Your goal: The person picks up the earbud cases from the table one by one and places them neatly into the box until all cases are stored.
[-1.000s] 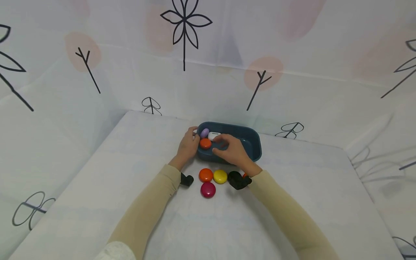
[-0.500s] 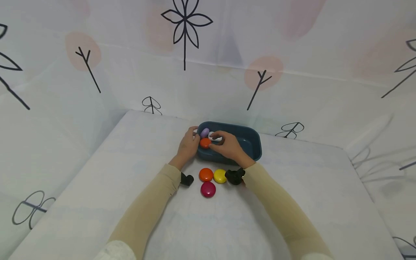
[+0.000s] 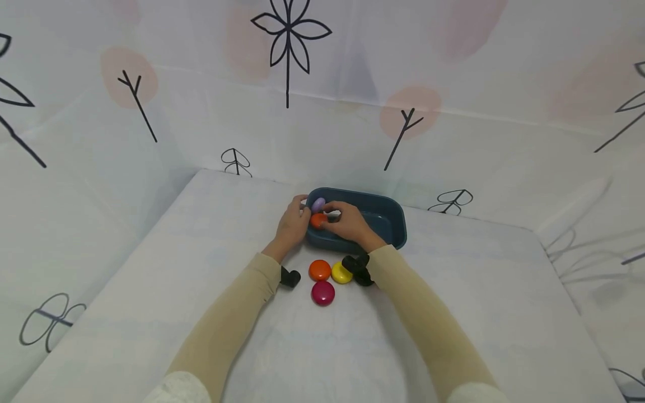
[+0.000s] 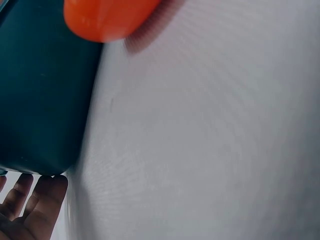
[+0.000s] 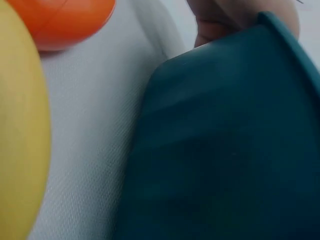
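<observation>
The left hand (image 3: 292,225) is at the left end of a dark teal rectangular container (image 3: 380,201); in the left wrist view its fingers (image 4: 45,205) reach straight to the end wall. Inside the container the right hand (image 3: 350,223) bends its fingers and thumb over a white rounded piece (image 3: 334,212), mostly hidden under them. Its thumb tip overlaps the edge of a glossy orange rounded piece (image 3: 317,220). I cannot tell whether the right hand pinches either piece. A lilac oval piece (image 3: 318,205) lies behind the orange one, in the left corner.
On the white cloth-covered table (image 3: 322,347), in front of the container, lie another orange piece (image 3: 319,270), a yellow piece (image 3: 341,273) and a crimson piece (image 3: 323,293). Black wrist mounts (image 3: 289,277) hang below both sleeves. A printed cloth (image 3: 332,140) hangs behind the table.
The right hand has moved left inside the container, its fingertips now at the orange piece and its fingers covering more of the white one. The left hand has stayed at the container's end.
</observation>
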{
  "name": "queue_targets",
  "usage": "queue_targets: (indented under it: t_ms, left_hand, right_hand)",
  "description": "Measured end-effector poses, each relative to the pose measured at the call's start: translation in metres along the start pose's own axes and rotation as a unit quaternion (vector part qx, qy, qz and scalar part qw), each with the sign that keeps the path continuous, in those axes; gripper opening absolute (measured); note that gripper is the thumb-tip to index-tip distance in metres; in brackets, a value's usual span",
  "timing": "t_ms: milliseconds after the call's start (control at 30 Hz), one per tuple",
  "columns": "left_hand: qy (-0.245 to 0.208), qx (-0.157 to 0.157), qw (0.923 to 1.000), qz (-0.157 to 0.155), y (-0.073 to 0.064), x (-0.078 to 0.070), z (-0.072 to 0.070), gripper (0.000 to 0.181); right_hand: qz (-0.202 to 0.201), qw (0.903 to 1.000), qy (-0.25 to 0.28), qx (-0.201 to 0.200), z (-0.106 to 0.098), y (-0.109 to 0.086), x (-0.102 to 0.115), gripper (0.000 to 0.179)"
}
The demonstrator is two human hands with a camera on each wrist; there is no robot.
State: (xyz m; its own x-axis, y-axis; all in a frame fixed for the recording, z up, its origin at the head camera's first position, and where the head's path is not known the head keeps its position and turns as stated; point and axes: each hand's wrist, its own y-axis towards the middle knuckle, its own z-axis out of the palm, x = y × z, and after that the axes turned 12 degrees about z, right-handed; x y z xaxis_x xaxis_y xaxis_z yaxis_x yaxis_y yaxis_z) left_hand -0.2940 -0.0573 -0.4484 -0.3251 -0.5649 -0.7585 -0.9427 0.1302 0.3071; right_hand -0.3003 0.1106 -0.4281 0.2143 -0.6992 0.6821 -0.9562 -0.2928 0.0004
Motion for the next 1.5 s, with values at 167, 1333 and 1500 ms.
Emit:
queue_targets:
  t_ms: [167, 1333, 1500]
  left_hand:
    - [0.001, -0.004, 1.0, -0.003, -0.001, 0.0, 0.0, 0.043]
    - [0.0, -0.005, 1.0, -0.008, -0.001, -0.001, 0.002, 0.041]
    - [0.004, -0.005, 1.0, -0.008, -0.001, 0.0, 0.002, 0.041]
  right_hand:
    - [-0.01, 0.9994, -0.034, 0.005, 0.004, 0.004, -0.002, 0.04]
    - [-0.004, 0.9938, -0.101, 0.046, 0.007, 0.015, -0.007, 0.044]
    - [0.0, 0.9924, -0.112, 0.05, 0.006, 0.016, -0.005, 0.046]
